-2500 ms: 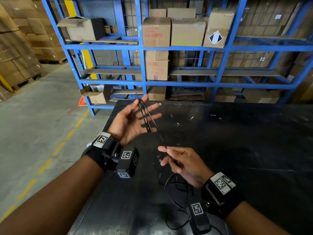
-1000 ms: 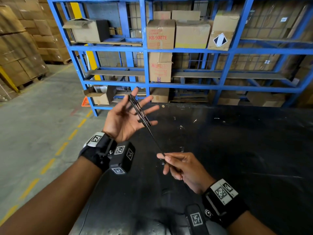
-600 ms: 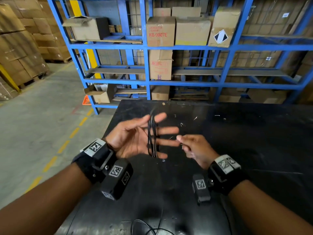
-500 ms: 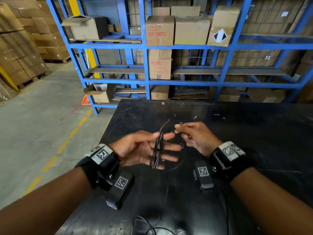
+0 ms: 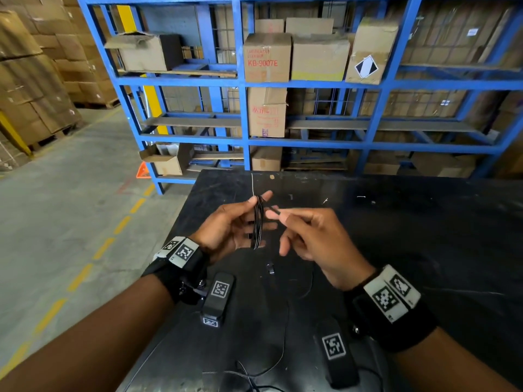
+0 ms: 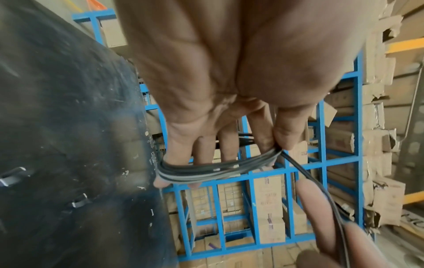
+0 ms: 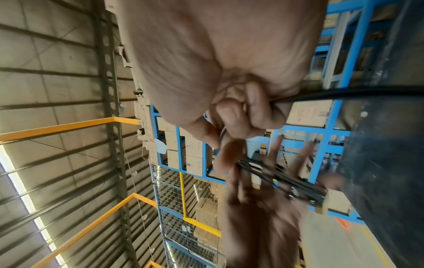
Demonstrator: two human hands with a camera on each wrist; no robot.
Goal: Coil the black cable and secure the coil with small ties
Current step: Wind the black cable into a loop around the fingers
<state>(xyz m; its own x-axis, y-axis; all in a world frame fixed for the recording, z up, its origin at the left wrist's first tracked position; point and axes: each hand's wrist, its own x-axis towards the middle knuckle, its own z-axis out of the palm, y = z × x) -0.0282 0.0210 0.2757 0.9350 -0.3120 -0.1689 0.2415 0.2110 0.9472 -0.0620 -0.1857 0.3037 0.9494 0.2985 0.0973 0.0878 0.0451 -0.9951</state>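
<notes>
The black cable's coil (image 5: 257, 224) is wound round the spread fingers of my left hand (image 5: 226, 227), held above the black table (image 5: 396, 236). In the left wrist view the thumb pinches the coil (image 6: 206, 170) against the index finger. My right hand (image 5: 305, 236) is just right of the coil and pinches the free strand (image 5: 274, 209) close to it. The right wrist view shows its fingers (image 7: 252, 101) curled round the cable (image 7: 344, 94). The loose remainder (image 5: 284, 335) trails down onto the table. Small tie-like pieces (image 6: 11, 176) lie on the table.
A blue steel rack (image 5: 243, 108) loaded with cardboard boxes (image 5: 267, 56) stands behind the table. The table's left edge (image 5: 175, 239) drops to a concrete floor with yellow dashes. Stacked cartons (image 5: 31, 89) stand at far left.
My right hand drew the strand up from the table and brought it round to the left fingers, adding a turn. The left hand came down and the hands are now close together.
</notes>
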